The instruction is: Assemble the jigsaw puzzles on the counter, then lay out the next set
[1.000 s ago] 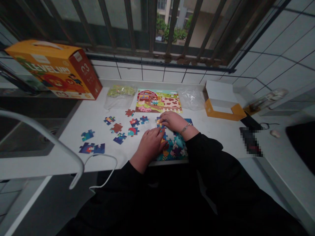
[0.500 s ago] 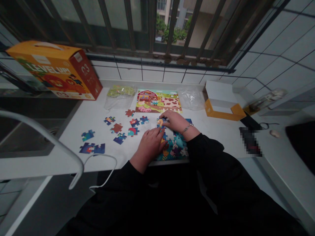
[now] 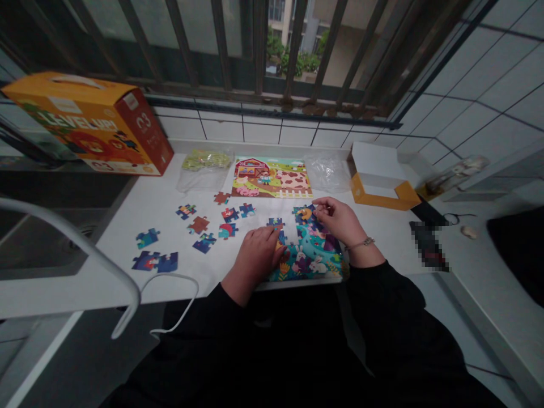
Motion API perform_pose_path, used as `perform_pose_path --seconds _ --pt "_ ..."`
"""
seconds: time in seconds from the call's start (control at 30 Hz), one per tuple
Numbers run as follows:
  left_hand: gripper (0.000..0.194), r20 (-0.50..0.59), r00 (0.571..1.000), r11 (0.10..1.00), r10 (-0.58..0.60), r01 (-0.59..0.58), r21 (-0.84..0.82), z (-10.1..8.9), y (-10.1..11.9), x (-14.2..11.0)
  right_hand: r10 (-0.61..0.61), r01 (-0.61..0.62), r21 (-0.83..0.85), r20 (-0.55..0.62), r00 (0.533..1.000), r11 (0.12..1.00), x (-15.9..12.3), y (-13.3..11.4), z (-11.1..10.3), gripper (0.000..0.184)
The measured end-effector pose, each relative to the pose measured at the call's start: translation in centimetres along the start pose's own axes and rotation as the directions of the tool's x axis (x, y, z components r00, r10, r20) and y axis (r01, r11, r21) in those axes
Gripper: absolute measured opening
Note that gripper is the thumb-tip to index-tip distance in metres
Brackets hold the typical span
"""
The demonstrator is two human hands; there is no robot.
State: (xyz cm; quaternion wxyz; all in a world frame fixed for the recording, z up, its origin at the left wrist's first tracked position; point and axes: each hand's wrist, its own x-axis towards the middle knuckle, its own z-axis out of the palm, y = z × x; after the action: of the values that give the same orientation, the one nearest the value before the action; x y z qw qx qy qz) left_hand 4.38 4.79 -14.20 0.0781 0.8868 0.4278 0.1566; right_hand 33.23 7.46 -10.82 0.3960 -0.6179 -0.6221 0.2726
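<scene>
A partly assembled jigsaw puzzle [image 3: 308, 258] with rabbits and blue-green plants lies at the counter's front edge. My left hand [image 3: 260, 249] rests on its left side, fingers bent and thumb pressed against it, covering some pieces. Just beyond those fingers shows a blue puzzle piece [image 3: 275, 222]. With fingertips pinched, my right hand [image 3: 338, 221] holds the right side of a dark blue puzzle piece [image 3: 304, 213] bearing a yellow crescent shape, at the puzzle's upper part. Whether that piece is locked in, I cannot tell. Several loose puzzle pieces [image 3: 204, 242] lie to the left.
Behind the puzzle lies a farm picture [image 3: 272, 178], between two clear plastic bags [image 3: 202, 170]. An orange box [image 3: 93, 127] stands at the back left, an open white and yellow box [image 3: 382, 181] at the back right. A white curved tube [image 3: 97, 249] crosses the left foreground beside the sink [image 3: 55, 226].
My right hand has moved right, away from my left hand, and the piece with the yellow shape has gone with it. My left hand stays in place on the puzzle.
</scene>
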Motion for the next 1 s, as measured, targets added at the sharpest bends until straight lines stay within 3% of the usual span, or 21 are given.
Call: perform_pose_path --seconds 0.17,0.37,0.47,0.57,0.7,0.8,1.0 --pt "0.048 -0.013 1.000 1.000 0.002 -0.002 0.020 0.0 0.0 0.0 0.126 -0.122 0.063 -0.066 0.990 0.991 -4.3 1.7 -1.9 0.038" --pt "0.052 -0.015 1.000 0.999 0.008 -0.007 0.047 0.2 0.0 0.1 0.245 -0.233 0.126 -0.086 0.966 0.964 -7.9 2.2 -1.6 0.046" --pt "0.042 -0.060 0.998 1.000 0.016 -0.017 -0.009 -0.1 -0.1 0.2 0.249 -0.235 0.139 -0.097 0.964 0.962 -8.6 2.2 -1.1 0.048" --pt "0.025 -0.154 0.986 0.996 -0.058 0.047 -0.073 -1.0 -0.6 -0.3 0.222 -0.213 0.078 -0.135 0.966 0.974 -9.0 2.5 -0.6 0.046" --pt "0.032 -0.191 0.972 0.990 -0.139 0.141 -0.001 -2.5 -1.4 -1.9 0.201 -0.199 0.028 -0.156 0.967 0.980 -9.7 3.4 -0.1 0.045" --pt "0.030 -0.141 0.986 0.996 -0.085 0.087 0.010 -2.8 -1.2 -3.7 0.198 -0.199 0.005 -0.155 0.968 0.980 -9.9 3.8 0.1 0.045" --pt "0.020 -0.085 0.995 0.988 0.050 -0.062 -0.144 -1.9 0.8 -5.9 0.209 -0.211 0.007 -0.179 0.961 0.977 -10.1 3.6 0.5 0.040"
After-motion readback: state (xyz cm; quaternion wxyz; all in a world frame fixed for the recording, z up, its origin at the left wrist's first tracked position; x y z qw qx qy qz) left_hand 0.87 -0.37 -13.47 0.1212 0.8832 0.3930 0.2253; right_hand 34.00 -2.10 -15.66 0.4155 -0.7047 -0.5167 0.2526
